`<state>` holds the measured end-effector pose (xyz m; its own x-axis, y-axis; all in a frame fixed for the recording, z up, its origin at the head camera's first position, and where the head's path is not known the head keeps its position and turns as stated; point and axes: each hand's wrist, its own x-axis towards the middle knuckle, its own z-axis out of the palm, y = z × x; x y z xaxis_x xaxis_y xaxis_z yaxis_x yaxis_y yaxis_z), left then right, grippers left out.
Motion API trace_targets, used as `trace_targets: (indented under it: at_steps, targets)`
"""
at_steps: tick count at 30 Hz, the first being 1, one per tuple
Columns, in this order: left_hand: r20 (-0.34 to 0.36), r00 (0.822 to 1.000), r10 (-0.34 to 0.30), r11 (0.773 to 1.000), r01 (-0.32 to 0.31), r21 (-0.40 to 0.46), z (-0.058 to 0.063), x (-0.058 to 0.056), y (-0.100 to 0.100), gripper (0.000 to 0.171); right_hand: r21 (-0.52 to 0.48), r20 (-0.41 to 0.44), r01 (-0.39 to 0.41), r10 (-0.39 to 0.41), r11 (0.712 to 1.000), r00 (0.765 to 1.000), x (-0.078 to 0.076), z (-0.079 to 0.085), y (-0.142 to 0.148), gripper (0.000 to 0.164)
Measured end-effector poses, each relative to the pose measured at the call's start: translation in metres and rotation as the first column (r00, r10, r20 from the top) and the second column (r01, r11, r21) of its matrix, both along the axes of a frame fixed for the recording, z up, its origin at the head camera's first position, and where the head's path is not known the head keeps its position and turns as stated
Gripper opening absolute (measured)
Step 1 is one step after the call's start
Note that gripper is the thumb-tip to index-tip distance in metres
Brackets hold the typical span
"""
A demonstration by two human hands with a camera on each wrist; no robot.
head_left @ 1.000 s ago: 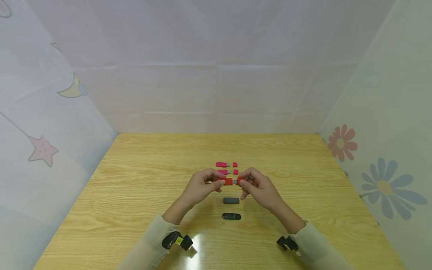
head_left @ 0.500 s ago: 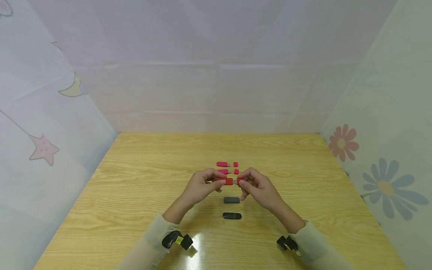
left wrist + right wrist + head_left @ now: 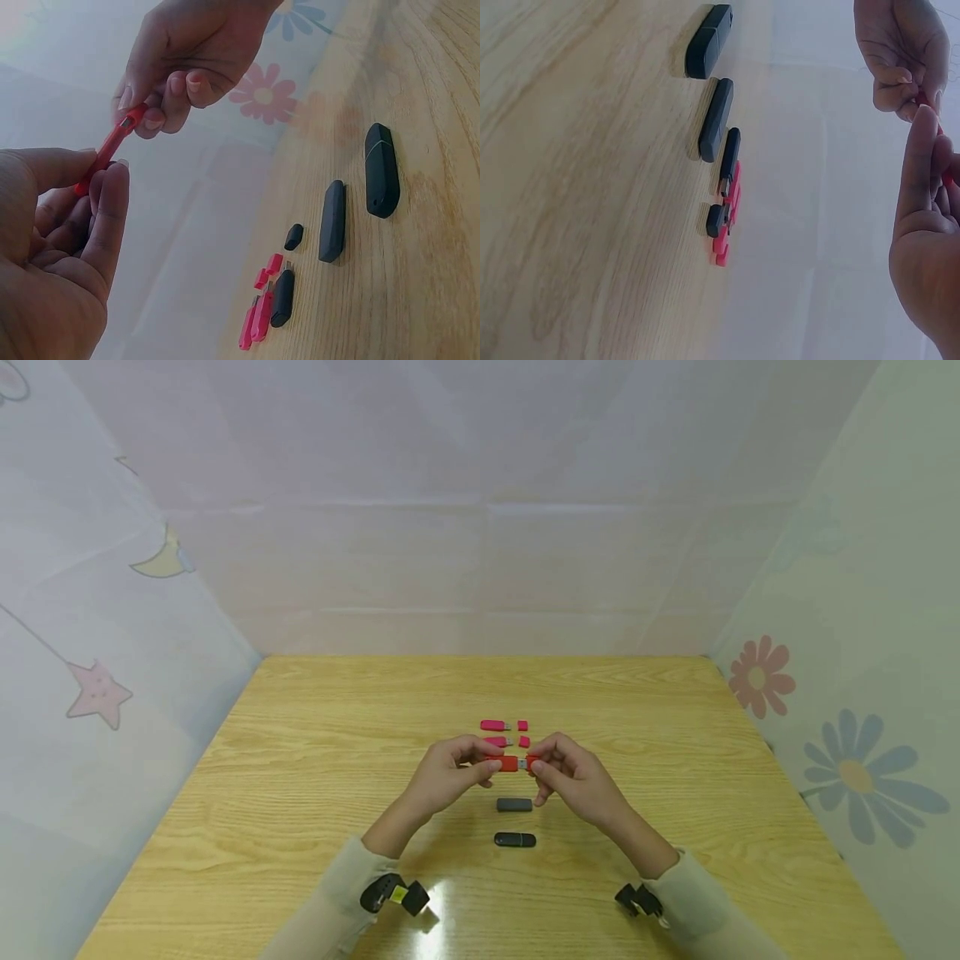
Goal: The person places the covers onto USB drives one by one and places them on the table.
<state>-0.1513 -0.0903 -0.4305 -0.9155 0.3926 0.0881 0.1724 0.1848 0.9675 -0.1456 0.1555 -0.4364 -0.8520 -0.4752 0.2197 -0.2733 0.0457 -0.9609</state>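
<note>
My left hand (image 3: 448,773) pinches the body of a red USB stick (image 3: 507,763) between thumb and fingers. My right hand (image 3: 576,777) pinches its red cap (image 3: 532,763). Between them the metal plug shows in the head view. In the left wrist view the red stick (image 3: 105,156) is held above the table, tilted. Below the hands lie two capped sticks, one dark grey (image 3: 514,805) and one black (image 3: 515,840). Beyond them are two pink USB sticks (image 3: 492,726) with their pink caps (image 3: 522,726) off, plugs bare.
A dark uncapped USB stick (image 3: 283,297) and its dark cap (image 3: 294,237) lie between the pink ones and the grey one; the hands hide them in the head view. The wooden table (image 3: 315,777) meets pale cloth walls (image 3: 480,568) at back and sides.
The gap between the red stick's body and its cap looks slightly narrower than one second ago. Both hands otherwise keep their place and hold.
</note>
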Motion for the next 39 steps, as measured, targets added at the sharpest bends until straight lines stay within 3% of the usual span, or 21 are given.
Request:
trace_targets:
  at_steps: [12, 31, 39]
  targets:
    - [-0.003, 1.0, -0.008, 1.0, 0.009, 0.005, 0.0034, 0.0029, 0.0036, 0.021, -0.009, -0.034, -0.03, 0.03, 0.999, 0.999, 0.0001, -0.0016, -0.0015, 0.016]
    - [-0.031, 0.999, -0.027, 1.0, 0.027, 0.014, 0.0033, 0.0031, 0.0057, 0.021, 0.021, -0.015, -0.014, 0.015, 1.0, 1.0, 0.0018, 0.0004, -0.0028, 0.014]
    - [-0.046, 0.999, -0.021, 0.999, 0.02, -0.027, 0.0037, 0.0022, 0.0082, 0.02, 0.036, -0.034, -0.01, 0.011, 0.999, 0.999, 0.0018, 0.0009, -0.0019, 0.012]
